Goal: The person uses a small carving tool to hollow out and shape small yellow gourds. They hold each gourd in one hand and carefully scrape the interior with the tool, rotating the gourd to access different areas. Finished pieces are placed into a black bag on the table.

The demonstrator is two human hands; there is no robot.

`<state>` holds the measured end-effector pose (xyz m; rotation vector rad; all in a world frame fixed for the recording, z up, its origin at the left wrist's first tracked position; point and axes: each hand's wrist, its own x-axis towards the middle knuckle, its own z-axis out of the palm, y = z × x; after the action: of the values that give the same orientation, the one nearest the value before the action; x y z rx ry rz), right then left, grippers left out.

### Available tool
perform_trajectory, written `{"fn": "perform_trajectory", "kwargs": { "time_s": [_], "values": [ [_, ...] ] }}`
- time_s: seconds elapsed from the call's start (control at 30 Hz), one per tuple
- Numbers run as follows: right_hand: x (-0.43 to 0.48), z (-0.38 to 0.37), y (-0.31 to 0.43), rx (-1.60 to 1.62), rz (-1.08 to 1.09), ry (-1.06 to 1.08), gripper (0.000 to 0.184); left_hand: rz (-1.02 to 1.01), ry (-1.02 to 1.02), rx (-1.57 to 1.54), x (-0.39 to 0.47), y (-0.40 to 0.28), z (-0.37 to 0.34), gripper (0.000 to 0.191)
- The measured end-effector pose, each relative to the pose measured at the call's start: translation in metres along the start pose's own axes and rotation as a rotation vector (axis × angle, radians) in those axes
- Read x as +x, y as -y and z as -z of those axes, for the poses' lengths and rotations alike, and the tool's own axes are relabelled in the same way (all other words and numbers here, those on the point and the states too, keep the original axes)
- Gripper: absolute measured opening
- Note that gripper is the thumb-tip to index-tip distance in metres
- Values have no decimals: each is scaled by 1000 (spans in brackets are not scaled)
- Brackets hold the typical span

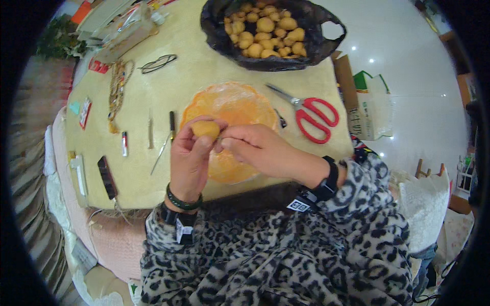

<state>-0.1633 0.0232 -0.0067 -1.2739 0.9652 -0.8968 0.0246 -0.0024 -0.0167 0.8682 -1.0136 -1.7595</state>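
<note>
My left hand (193,153) holds a small yellow-brown gourd-like object (205,130) between thumb and fingers. Close against its right side, my right hand (250,147) has its thumb and fingers pinched together; whether they grip something small is hidden. Both hands are over a round orange mat (233,103). Red-handled scissors (314,114) lie right of the mat. To its left are a black-handled tool (172,124) and a thin metal tool (160,155). A black plastic bag (268,64) beyond the mat holds several similar rounded objects (265,25).
On the table's left side lie a beaded necklace (115,95), a thin stick (150,132), a small tube (124,144), a dark phone-like device (106,178) and eyeglasses (157,64). A cardboard box (347,82) stands beyond the right edge.
</note>
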Motion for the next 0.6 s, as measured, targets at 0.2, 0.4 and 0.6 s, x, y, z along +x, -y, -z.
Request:
{"fn": "perform_trajectory", "kwargs": {
  "time_s": [0.2, 0.4, 0.6],
  "values": [
    [0, -5, -5, 56, -8, 9, 25, 26, 53, -40, 1, -5, -3, 36],
    [-6, 10, 5, 803, -445, 315, 29, 78, 164, -169, 1, -2, 1, 46],
    [-6, 13, 3, 907, -521, 348, 27, 142, 221, -205, -1, 6, 3, 52]
  ]
}}
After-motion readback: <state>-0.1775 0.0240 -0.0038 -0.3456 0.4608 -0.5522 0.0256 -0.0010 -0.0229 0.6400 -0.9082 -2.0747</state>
